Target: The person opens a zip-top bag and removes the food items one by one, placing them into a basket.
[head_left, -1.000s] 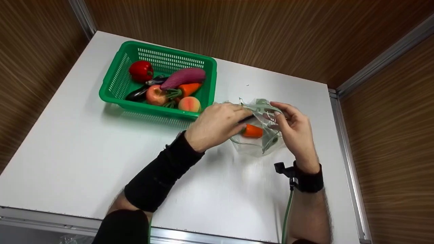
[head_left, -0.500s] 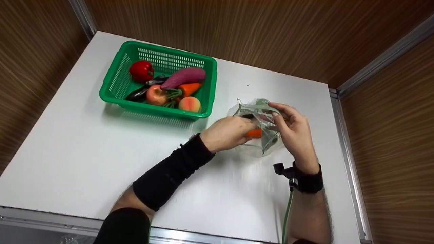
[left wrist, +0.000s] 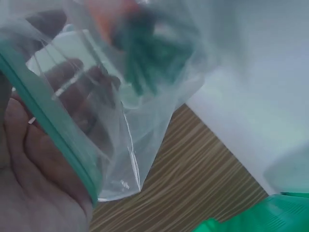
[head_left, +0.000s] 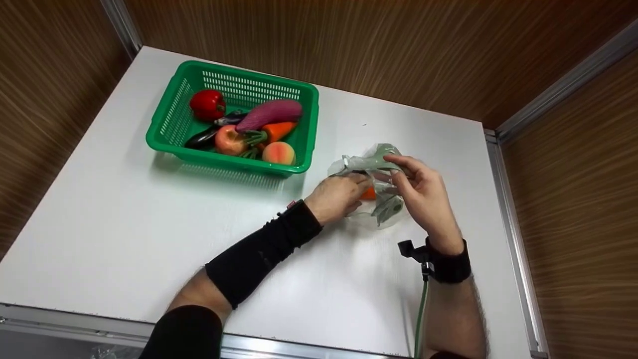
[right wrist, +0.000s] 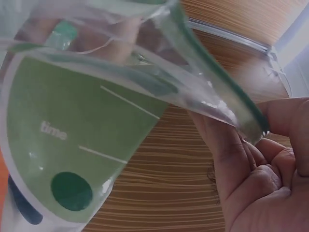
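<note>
A clear zip bag [head_left: 375, 162] with green printing lies in front of me, right of the basket. My right hand [head_left: 423, 192] pinches the bag's edge between thumb and fingers; the right wrist view shows the green zip strip [right wrist: 224, 94] ending there. My left hand [head_left: 335, 197] reaches into the bag's mouth. In the left wrist view its fingers [left wrist: 70, 72] show through the plastic, loosely bent and apart. An orange carrot [head_left: 368, 193] is in the bag, its green top [left wrist: 149, 60] blurred in the left wrist view. A dark item inside is mostly hidden.
A green basket [head_left: 152, 134] at the back left holds a red bell pepper [head_left: 205, 104], a purple eggplant [head_left: 271, 113], dark eggplants [head_left: 202, 138], a carrot [head_left: 280, 130], an apple [head_left: 230, 140] and a peach [head_left: 279, 153]. Wood-grain walls [head_left: 349, 55] border the white table [head_left: 149, 239].
My left hand has moved from the bag's edge down into its mouth, then slightly back left. The right hand and the bag have shifted a little left. The basket has not moved.
</note>
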A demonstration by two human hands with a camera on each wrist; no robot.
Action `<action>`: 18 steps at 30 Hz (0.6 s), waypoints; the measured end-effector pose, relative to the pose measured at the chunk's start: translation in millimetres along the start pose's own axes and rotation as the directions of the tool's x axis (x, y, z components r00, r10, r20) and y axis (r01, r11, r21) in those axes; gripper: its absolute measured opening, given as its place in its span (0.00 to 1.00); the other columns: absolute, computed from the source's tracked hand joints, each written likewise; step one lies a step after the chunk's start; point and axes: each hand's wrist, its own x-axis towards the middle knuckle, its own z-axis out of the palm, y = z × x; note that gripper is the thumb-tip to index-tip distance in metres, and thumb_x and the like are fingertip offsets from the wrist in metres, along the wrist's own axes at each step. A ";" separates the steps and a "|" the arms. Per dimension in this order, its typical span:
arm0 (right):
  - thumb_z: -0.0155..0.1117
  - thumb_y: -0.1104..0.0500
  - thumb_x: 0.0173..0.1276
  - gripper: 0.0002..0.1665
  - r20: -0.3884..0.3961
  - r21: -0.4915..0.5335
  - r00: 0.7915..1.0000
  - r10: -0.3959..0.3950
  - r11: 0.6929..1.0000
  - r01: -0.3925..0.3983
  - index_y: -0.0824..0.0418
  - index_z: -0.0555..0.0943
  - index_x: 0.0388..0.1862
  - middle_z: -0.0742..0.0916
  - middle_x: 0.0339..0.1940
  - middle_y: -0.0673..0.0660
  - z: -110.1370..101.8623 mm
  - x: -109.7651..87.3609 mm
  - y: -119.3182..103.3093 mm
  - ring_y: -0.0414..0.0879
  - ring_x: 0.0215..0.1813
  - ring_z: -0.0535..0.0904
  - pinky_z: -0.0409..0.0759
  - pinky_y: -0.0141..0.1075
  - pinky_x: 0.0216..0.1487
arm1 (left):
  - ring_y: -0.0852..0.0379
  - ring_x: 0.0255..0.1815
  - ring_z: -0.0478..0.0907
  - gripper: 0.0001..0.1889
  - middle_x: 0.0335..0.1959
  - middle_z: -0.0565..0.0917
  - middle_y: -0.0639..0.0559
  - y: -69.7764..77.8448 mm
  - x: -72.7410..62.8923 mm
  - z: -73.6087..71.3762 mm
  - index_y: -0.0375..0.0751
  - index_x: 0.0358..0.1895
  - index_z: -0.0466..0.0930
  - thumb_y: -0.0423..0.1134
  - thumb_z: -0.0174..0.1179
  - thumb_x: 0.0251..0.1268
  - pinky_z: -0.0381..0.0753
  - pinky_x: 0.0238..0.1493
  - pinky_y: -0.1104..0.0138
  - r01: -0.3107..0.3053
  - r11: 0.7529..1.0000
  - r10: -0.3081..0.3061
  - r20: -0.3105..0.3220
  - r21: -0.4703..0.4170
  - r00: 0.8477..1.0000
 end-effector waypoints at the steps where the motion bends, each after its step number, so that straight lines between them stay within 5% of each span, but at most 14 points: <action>1: 0.54 0.70 0.91 0.24 0.011 -0.018 1.000 0.005 1.000 -0.004 0.71 0.84 0.78 0.90 0.73 0.73 0.5 0.3 -0.4 0.29 0.56 0.96 0.95 0.28 0.55 | 0.42 0.61 0.95 0.25 0.67 0.92 0.46 -0.7 -1.2 2.2 0.39 0.75 0.85 0.39 0.76 0.81 0.98 0.58 0.50 0.016 1.000 -0.016 -0.012 0.007 1.000; 9: 0.54 0.69 0.91 0.24 0.059 -0.137 0.998 0.025 0.990 -0.017 0.68 0.86 0.78 0.92 0.71 0.70 4.0 3.2 0.9 0.29 0.54 0.94 0.93 0.25 0.54 | 0.43 0.46 0.96 0.16 0.49 0.95 0.44 -1.8 -5.7 9.6 0.40 0.68 0.87 0.38 0.69 0.85 0.99 0.41 0.51 0.124 0.987 -0.120 -0.042 0.100 0.992; 13: 0.55 0.69 0.92 0.24 0.055 -0.132 0.998 0.033 0.991 -0.026 0.69 0.86 0.78 0.93 0.71 0.70 3.6 2.9 1.5 0.32 0.52 0.94 0.94 0.26 0.53 | 0.43 0.47 0.97 0.13 0.46 0.96 0.45 -4.0 -4.4 10.9 0.43 0.65 0.90 0.35 0.67 0.85 0.99 0.43 0.51 0.126 0.984 -0.122 -0.045 0.124 0.992; 18: 0.55 0.71 0.90 0.24 0.051 -0.112 0.998 0.023 0.994 -0.017 0.70 0.86 0.77 0.93 0.69 0.72 4.4 4.4 3.7 0.36 0.49 0.96 0.94 0.27 0.52 | 0.46 0.43 0.96 0.09 0.40 0.95 0.49 -5.7 -5.3 13.1 0.45 0.55 0.93 0.33 0.69 0.79 0.99 0.39 0.54 0.101 0.977 -0.078 -0.124 0.190 0.989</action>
